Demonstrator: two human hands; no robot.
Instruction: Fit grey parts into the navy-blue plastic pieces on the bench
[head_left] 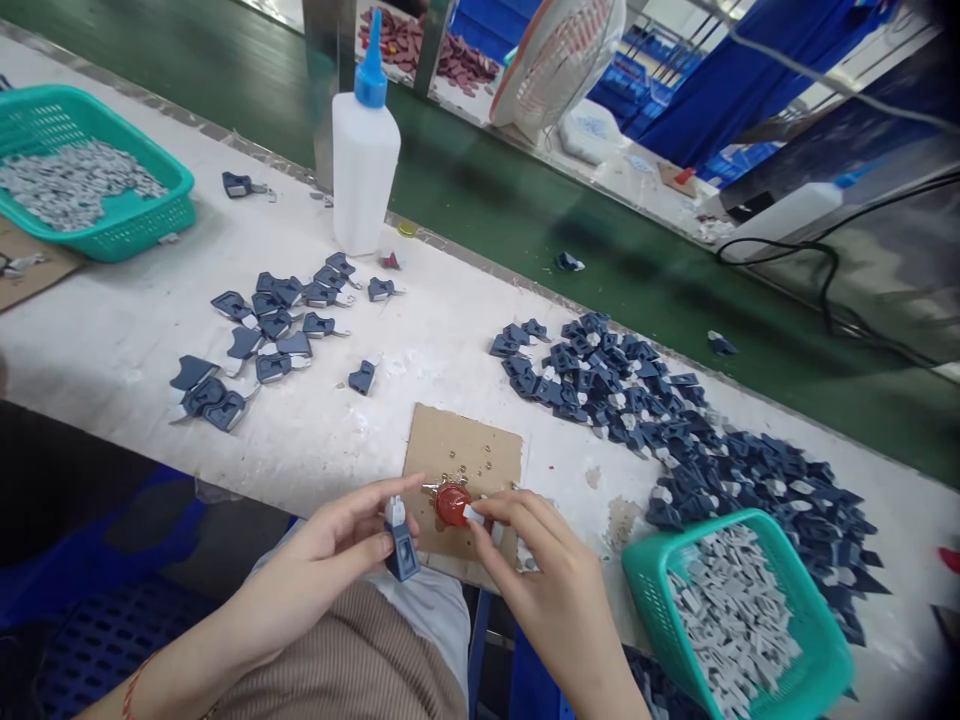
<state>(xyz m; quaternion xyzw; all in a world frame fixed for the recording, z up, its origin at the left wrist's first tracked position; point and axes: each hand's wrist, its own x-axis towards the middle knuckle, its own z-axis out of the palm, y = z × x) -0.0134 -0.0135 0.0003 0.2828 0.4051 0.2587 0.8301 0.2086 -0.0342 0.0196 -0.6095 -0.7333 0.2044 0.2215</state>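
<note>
In my left hand (pixel 352 535) is a dark blue plastic part (pixel 403 552) with a light grey piece (pixel 395 512) at its upper end, gripped between thumb and fingers. My right hand (pixel 536 545) pinches a small light grey plastic piece (pixel 472 514) at the edge of a red round cap (pixel 452 503). The cap lies on a square of brown cardboard (pixel 469 440), with shiny metal bits around its rim. Several tiny metal bits are scattered on the cardboard above it. My left index finger points toward the cap.
Right of my hands, a green basket (pixel 646 570) holds grey pieces beside a large heap of blue parts (pixel 637 385). More blue parts (pixel 274 322) lie at left. A white bottle (pixel 365 165) stands behind them, and another green basket (pixel 169 215) sits far left.
</note>
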